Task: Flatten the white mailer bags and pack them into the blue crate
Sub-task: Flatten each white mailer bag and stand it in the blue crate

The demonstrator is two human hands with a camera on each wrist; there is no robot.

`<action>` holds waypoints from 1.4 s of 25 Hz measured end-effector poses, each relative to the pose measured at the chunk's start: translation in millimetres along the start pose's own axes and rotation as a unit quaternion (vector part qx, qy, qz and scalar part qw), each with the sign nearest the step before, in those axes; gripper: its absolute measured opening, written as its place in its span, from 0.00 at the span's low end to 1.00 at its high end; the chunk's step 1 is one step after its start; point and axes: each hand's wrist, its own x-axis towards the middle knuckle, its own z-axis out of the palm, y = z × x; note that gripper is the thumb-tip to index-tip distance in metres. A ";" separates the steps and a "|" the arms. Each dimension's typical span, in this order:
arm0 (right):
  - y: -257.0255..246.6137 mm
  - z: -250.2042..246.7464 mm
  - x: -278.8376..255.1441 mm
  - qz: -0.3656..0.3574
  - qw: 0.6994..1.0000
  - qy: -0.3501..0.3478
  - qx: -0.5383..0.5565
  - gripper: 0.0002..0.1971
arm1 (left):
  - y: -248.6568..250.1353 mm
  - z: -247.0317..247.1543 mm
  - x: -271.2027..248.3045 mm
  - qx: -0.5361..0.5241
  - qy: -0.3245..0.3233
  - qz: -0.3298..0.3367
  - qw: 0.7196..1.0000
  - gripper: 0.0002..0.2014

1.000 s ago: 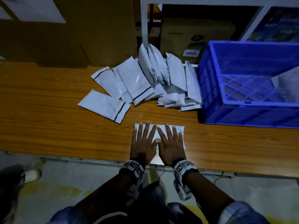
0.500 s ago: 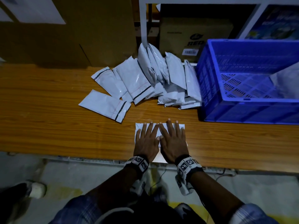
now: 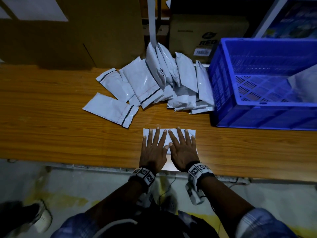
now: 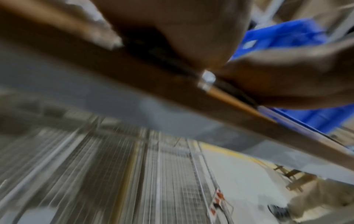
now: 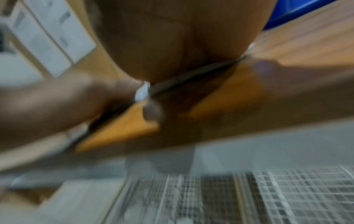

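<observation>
A white mailer bag (image 3: 165,138) lies flat on the wooden table (image 3: 51,134) near its front edge. My left hand (image 3: 153,148) and my right hand (image 3: 182,148) press down on it side by side, palms flat, fingers straight and spread. A heap of white mailer bags (image 3: 171,83) lies behind, and one single bag (image 3: 110,109) sits to the left. The blue crate (image 3: 264,114) stands at the right with a white bag (image 3: 305,86) inside. Both wrist views are blurred; they show a palm on the table edge (image 4: 229,97) and a sliver of white bag (image 5: 142,91).
Brown cardboard boxes (image 3: 77,36) stand behind the table at the left and under a white shelf frame (image 3: 151,19). A printed carton (image 3: 205,33) sits behind the heap. Below the table edge are the floor and a shoe (image 3: 39,219).
Both hands slid a little across the bag and their fingers spread wider; the bag stays flat in the same spot. The heap and crate have not moved.
</observation>
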 end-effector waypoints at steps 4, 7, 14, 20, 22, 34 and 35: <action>-2.7 -11.0 -3.3 -0.017 1.000 0.007 0.021 0.27 | -1.7 -0.6 2.8 -0.020 -0.028 -0.003 0.999 0.30; -10.1 -6.9 -5.9 -0.025 0.998 0.049 0.015 0.27 | -5.7 -0.5 1.0 -0.027 -0.015 0.008 0.999 0.29; -11.3 9.9 -1.3 -0.005 0.999 0.046 -0.015 0.27 | -10.7 -1.7 -2.5 -0.048 0.012 0.041 0.998 0.31; -8.3 -0.4 1.6 -0.018 1.000 -0.014 0.014 0.28 | -6.4 0.8 -4.8 -0.030 -0.003 0.017 0.999 0.31; -7.0 -14.4 5.9 -0.021 0.998 -0.057 0.027 0.30 | -6.2 2.1 -3.5 -0.025 -0.013 0.003 1.000 0.32; -13.7 -76.8 28.7 -0.059 0.981 -0.004 -0.183 0.38 | 8.0 -32.6 -2.9 -0.158 0.012 -0.063 0.985 0.42; -14.6 -81.6 26.8 -0.059 0.983 0.018 -0.175 0.32 | 8.3 -39.8 0.8 -0.145 0.023 -0.061 0.987 0.39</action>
